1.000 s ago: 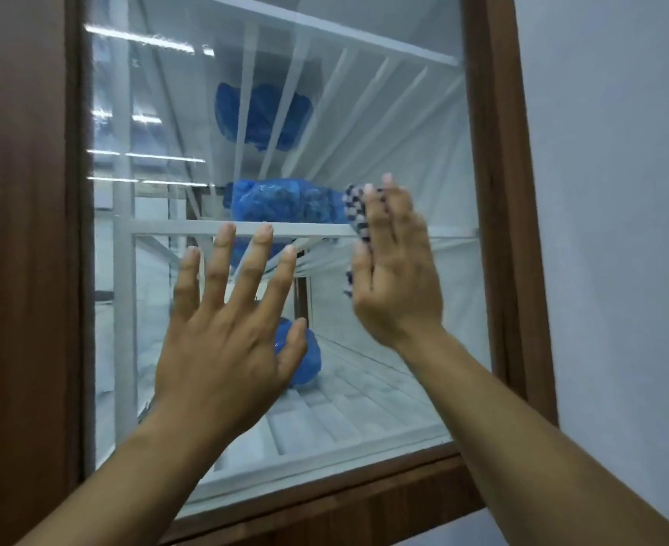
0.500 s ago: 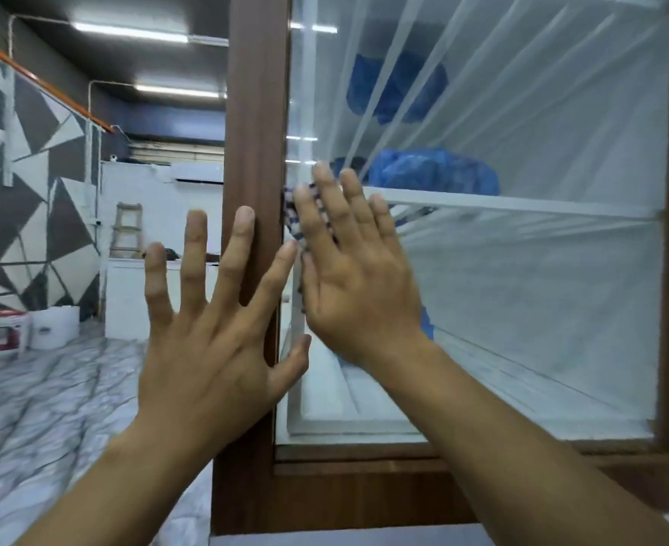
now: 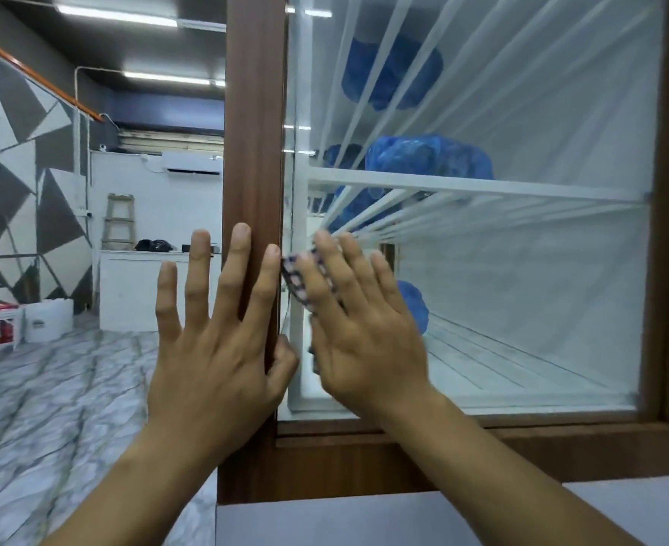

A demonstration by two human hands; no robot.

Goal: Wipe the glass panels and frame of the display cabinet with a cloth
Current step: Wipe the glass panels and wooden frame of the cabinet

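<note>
Head view: right hand point(image 3: 364, 340) slid cloth point(image 3: 299, 283) lower on glass point(image 3: 521, 289).

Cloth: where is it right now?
Head view, centre: the cloth is under the right hand, pressed on the glass panel, left edge, beside the wooden frame.

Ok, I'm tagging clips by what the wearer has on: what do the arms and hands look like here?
Bare throughout. The left hand and right hand wear no gloves, and no ring shows. The left forearm and right forearm carry no sleeve, watch or bracelet down to the picture's edge. Nails look short and unpainted.
</note>
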